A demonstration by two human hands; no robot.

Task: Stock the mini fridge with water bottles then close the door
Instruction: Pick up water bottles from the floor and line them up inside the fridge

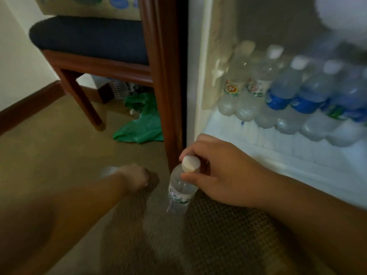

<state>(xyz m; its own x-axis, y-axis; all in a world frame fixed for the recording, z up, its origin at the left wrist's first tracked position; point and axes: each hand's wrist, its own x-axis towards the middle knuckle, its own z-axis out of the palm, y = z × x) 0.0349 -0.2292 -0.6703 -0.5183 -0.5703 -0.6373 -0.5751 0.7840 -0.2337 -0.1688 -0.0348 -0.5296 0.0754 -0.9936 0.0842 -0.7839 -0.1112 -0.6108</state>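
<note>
Water bottle (181, 192), clear plastic with a white screw cap and a white label printed in green, stands upright on the tan carpet (59, 155) just in front of the open mini fridge (204, 76). The right hand (220, 171) pinches its neck, thumb on the near side and fingers curled around the far side, just below the cap. The left hand (135, 178) is closed into a loose fist low over the carpet, a little to the left of the bottle and apart from it; motion blur hides whether it holds anything.

Beyond the hands, the fridge's white floor carries a row of upright bottles (288, 96) running from the left wall toward the right edge. The two at the left wear white labels with red and green print; those further right wear blue labels. All have white caps.

Left of the fridge rises a dark red wooden frame (168, 76). Past it, a wooden chair (89, 36) with a dark blue cushion stands on the carpet, with a crumpled green plastic bag (143, 124) lying under it.
</note>
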